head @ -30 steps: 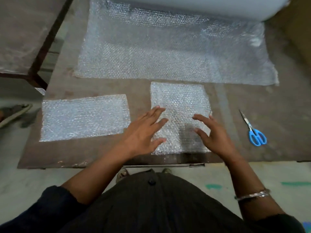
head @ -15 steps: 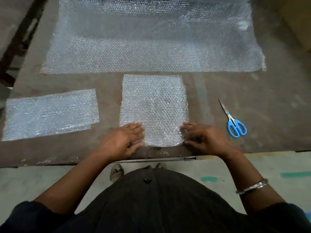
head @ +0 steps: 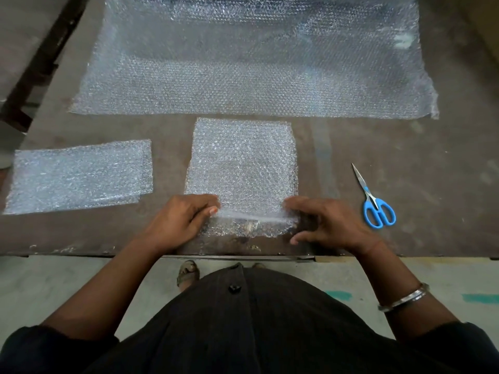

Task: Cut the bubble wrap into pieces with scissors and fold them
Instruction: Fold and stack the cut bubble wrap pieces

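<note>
A cut piece of bubble wrap (head: pixel 243 163) lies in front of me on the brown table (head: pixel 405 163). My left hand (head: pixel 181 220) pinches its near left corner and my right hand (head: pixel 326 222) pinches its near right corner. The near edge is lifted a little off the table and curls toward the far side. Another cut piece (head: pixel 78 175) lies flat to the left. Blue-handled scissors (head: pixel 374 202) rest shut on the table to the right of my right hand. The wide sheet from the roll (head: pixel 253 63) spreads across the far side.
The table's near edge (head: pixel 237 256) runs just below my hands, with grey floor under it. A dark frame bar (head: pixel 43 58) crosses the upper left. A cardboard-coloured surface (head: pixel 486 25) stands at the upper right.
Both hands slid from the middle of the piece down to its near corners and gripped them. The near edge has risen and begun folding away from me.
</note>
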`<state>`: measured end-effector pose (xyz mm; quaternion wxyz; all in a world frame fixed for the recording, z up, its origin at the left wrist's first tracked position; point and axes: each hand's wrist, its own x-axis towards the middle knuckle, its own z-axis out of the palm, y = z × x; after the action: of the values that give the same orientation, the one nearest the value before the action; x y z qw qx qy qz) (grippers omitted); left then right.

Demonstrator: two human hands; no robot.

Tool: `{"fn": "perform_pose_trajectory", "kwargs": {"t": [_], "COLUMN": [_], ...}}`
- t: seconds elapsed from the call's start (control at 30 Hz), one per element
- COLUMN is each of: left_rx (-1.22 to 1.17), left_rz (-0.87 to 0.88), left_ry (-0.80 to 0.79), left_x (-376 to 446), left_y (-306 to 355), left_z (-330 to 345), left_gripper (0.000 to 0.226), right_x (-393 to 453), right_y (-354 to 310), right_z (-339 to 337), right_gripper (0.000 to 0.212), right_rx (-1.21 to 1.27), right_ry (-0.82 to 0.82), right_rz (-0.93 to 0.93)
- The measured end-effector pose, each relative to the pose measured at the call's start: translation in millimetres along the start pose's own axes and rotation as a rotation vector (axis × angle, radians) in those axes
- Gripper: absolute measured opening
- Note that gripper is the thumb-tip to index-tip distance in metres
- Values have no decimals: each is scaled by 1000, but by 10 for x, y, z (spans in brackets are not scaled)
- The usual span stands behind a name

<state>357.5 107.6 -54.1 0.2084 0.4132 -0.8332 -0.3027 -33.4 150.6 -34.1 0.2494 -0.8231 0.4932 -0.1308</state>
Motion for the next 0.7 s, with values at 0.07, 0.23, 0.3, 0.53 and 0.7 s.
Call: {"fn": "perform_pose_trajectory", "kwargs": {"t": [0.07, 0.23, 0.3, 0.53, 0.7], "left_rx": [22, -7, 1, 100, 70], "left_rz": [-26, -26, -20, -130, -119], "left_ry": [3, -12, -77, 316, 144], "left_x": [28, -37, -115, -32, 66], "left_y": [38, 191, 180, -25, -292], "left_z": [-35, -207, -261, -227, -261], "left_gripper": [44, 58, 87, 31, 59], "right_x": [20, 125, 163, 329, 371], "right_y": [-19, -33, -75, -18, 261], "right_z": [58, 211, 202, 249, 364], "right_gripper": [44, 27, 19, 44, 36], "right_rx": [-7, 251, 326, 477, 368], "right_ry": [67, 256, 282, 363, 405], "right_rz": [-17, 122, 164, 246, 88]}}
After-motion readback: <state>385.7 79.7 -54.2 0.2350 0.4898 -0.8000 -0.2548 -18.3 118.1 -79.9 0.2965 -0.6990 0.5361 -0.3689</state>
